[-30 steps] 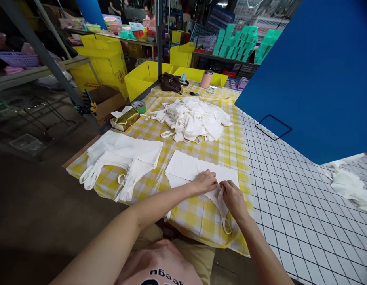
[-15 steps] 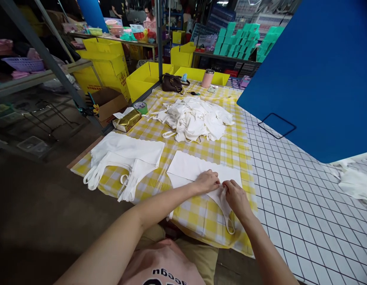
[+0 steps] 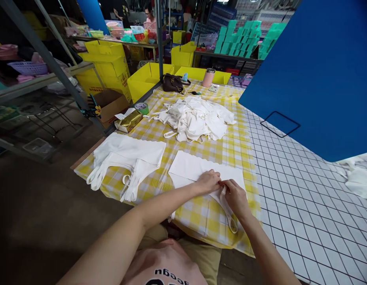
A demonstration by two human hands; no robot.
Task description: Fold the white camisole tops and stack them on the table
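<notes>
A white strappy camisole top [image 3: 198,166] lies flat before me on the yellow checked tablecloth [image 3: 201,225], its scalloped edge facing away and its straps toward me. My left hand [image 3: 209,181] rests on it, fingers bent and pinching the fabric near the base of the right strap. Right beside it, my right hand [image 3: 235,196] also pinches the same spot, fingertips almost touching the left ones. What lies between the fingertips is too small to make out. To the left, several similar white tops [image 3: 130,152] are laid out in a flat stack.
A heap of white garments [image 3: 198,118] sits beyond my hands. Farther back are a dark handbag [image 3: 173,83] and a pink tumbler [image 3: 208,77]. Green tape [image 3: 141,108] and a gold packet [image 3: 129,120] lie at the left edge. A blue panel [image 3: 314,79] stands at right.
Both hands stay at the same spot on the top, with only slight finger movement. The whole view has shifted slightly.
</notes>
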